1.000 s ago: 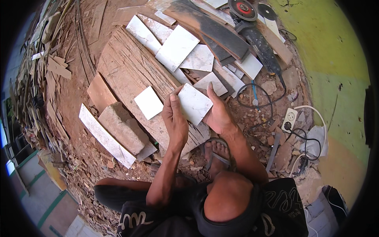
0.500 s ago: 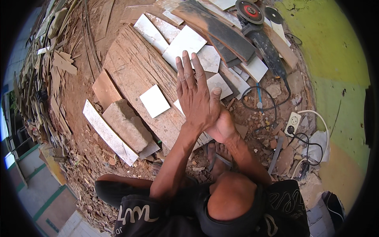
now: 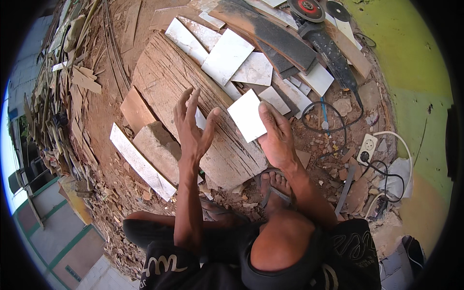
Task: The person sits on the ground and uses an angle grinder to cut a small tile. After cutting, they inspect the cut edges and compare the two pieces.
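Note:
A square white tile is in my right hand, its thumb on the upper face and the other fingers beneath. To its left, my left hand is raised with fingers and thumb spread, holding nothing that I can see. Between its thumb and fingers shows part of another white tile, mostly hidden by the hand; it appears to lie on the worn, grooved slab in front of me.
White tile pieces and dark planks lie beyond the slab. An angle grinder rests at the upper right, its cord near a socket block. A rough stone block and long white strip are left.
My left hand has lifted off my right and moved left, over the tile on the slab. The tile in my right hand has come into full view.

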A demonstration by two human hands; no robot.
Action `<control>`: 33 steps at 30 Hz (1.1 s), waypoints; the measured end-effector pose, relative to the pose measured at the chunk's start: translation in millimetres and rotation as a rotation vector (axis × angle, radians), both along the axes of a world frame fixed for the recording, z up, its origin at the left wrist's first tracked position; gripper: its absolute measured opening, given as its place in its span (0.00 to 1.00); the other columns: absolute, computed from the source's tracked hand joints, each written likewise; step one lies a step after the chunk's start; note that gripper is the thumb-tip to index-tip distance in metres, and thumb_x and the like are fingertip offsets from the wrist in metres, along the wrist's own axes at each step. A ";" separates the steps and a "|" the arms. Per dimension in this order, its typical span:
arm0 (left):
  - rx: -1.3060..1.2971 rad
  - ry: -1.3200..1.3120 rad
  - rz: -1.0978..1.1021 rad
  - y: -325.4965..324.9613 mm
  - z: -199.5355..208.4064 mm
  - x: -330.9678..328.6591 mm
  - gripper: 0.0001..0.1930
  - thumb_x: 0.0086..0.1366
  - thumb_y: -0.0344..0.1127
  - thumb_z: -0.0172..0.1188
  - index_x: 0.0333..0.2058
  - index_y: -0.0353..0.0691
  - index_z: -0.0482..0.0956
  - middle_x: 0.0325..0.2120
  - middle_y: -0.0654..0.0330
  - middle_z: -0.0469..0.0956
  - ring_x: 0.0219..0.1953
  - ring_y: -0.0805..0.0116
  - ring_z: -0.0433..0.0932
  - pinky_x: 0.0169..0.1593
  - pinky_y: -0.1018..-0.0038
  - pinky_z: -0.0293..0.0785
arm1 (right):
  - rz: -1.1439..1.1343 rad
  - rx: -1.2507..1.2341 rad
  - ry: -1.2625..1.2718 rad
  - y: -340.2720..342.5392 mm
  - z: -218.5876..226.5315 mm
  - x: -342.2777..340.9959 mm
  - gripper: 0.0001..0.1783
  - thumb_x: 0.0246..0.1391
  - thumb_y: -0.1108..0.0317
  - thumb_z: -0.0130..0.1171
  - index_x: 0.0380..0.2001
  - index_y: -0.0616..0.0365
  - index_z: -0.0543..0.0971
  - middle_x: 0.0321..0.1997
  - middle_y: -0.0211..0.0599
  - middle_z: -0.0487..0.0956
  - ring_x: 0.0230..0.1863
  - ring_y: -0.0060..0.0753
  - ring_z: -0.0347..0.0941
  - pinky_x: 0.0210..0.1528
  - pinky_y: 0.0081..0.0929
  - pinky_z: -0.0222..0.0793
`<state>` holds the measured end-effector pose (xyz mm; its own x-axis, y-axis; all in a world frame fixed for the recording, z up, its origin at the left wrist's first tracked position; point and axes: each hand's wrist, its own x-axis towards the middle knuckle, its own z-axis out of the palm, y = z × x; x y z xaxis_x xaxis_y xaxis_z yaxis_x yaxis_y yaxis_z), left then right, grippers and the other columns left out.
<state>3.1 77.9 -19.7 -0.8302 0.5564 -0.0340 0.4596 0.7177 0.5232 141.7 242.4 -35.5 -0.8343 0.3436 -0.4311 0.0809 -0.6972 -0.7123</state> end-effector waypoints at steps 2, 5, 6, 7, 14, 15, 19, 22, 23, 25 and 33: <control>-0.218 0.001 -0.091 -17.3 -3.3 7.7 0.59 0.43 0.64 0.80 0.71 0.47 0.64 0.70 0.52 0.58 0.72 0.47 0.54 0.71 0.45 0.55 | -0.002 0.146 0.026 3.0 -8.3 -10.9 0.24 0.73 0.60 0.52 0.59 0.72 0.74 0.51 0.41 0.80 0.52 0.25 0.75 0.53 0.23 0.73; -0.269 0.035 -0.070 -32.6 -7.2 9.4 0.64 0.36 0.67 0.80 0.72 0.49 0.62 0.70 0.54 0.57 0.73 0.48 0.52 0.72 0.44 0.54 | -0.038 0.248 0.030 0.6 -17.3 -25.6 0.23 0.72 0.64 0.53 0.61 0.73 0.73 0.54 0.45 0.80 0.55 0.28 0.74 0.57 0.25 0.71; -0.293 0.056 -0.012 -36.5 -7.1 9.0 0.65 0.36 0.66 0.80 0.72 0.50 0.60 0.68 0.54 0.59 0.71 0.48 0.54 0.72 0.45 0.55 | -0.033 0.252 0.011 -0.6 -18.9 -28.9 0.23 0.71 0.65 0.53 0.61 0.73 0.72 0.55 0.45 0.80 0.55 0.28 0.74 0.58 0.25 0.71; -0.305 0.056 -0.024 -40.1 -7.3 5.9 0.64 0.37 0.64 0.80 0.72 0.49 0.60 0.67 0.54 0.60 0.70 0.48 0.55 0.71 0.45 0.56 | -0.028 0.257 -0.008 -2.4 -20.5 -32.3 0.24 0.71 0.66 0.53 0.62 0.73 0.72 0.56 0.46 0.80 0.56 0.29 0.74 0.59 0.26 0.70; -0.288 0.054 -0.044 -63.3 -16.4 -7.6 0.61 0.43 0.62 0.80 0.73 0.48 0.58 0.63 0.49 0.62 0.66 0.46 0.58 0.68 0.42 0.57 | -0.085 0.169 -0.016 -28.8 -33.1 -64.2 0.22 0.69 0.67 0.56 0.59 0.74 0.73 0.52 0.46 0.80 0.54 0.27 0.74 0.57 0.27 0.71; -0.306 0.056 -0.023 -67.4 -15.8 -8.8 0.61 0.43 0.63 0.80 0.73 0.48 0.58 0.64 0.48 0.62 0.67 0.45 0.58 0.68 0.42 0.57 | -0.083 0.192 -0.031 -30.6 -34.0 -69.4 0.22 0.69 0.67 0.56 0.59 0.73 0.73 0.52 0.46 0.80 0.54 0.27 0.74 0.56 0.27 0.71; -0.257 0.053 0.010 -46.1 -4.1 -6.3 0.65 0.40 0.66 0.80 0.74 0.47 0.56 0.65 0.47 0.61 0.70 0.43 0.55 0.69 0.42 0.56 | -0.020 0.385 -0.034 -32.9 -45.4 -83.7 0.23 0.69 0.65 0.56 0.58 0.75 0.73 0.50 0.57 0.80 0.53 0.45 0.78 0.57 0.39 0.72; -0.166 0.029 -0.076 -21.4 -2.7 -10.2 0.64 0.40 0.58 0.82 0.74 0.48 0.56 0.65 0.49 0.62 0.70 0.47 0.57 0.69 0.42 0.56 | -0.076 0.693 -0.051 -45.6 -47.8 -88.6 0.19 0.68 0.67 0.55 0.54 0.72 0.75 0.50 0.61 0.77 0.54 0.58 0.73 0.60 0.48 0.67; -0.170 0.006 -0.095 -13.3 -2.9 -12.3 0.64 0.41 0.56 0.82 0.74 0.48 0.56 0.65 0.50 0.62 0.70 0.48 0.58 0.69 0.43 0.56 | -0.086 0.763 -0.051 -47.1 -43.8 -88.6 0.18 0.67 0.67 0.55 0.53 0.71 0.75 0.49 0.60 0.77 0.54 0.60 0.71 0.60 0.49 0.65; -0.212 0.018 -0.108 -5.3 -4.1 -16.2 0.59 0.41 0.49 0.81 0.72 0.46 0.60 0.63 0.53 0.67 0.68 0.52 0.63 0.67 0.47 0.58 | -0.071 0.901 -0.084 -44.2 -38.2 -89.8 0.18 0.66 0.68 0.56 0.53 0.70 0.76 0.48 0.57 0.75 0.53 0.57 0.69 0.59 0.49 0.63; -0.228 0.039 -0.092 -11.4 -4.6 -34.9 0.52 0.42 0.43 0.82 0.67 0.40 0.67 0.61 0.49 0.69 0.65 0.50 0.68 0.67 0.54 0.63 | 0.029 0.921 -0.142 -48.9 -56.6 -104.3 0.23 0.63 0.64 0.61 0.55 0.71 0.77 0.44 0.51 0.74 0.49 0.52 0.69 0.55 0.48 0.64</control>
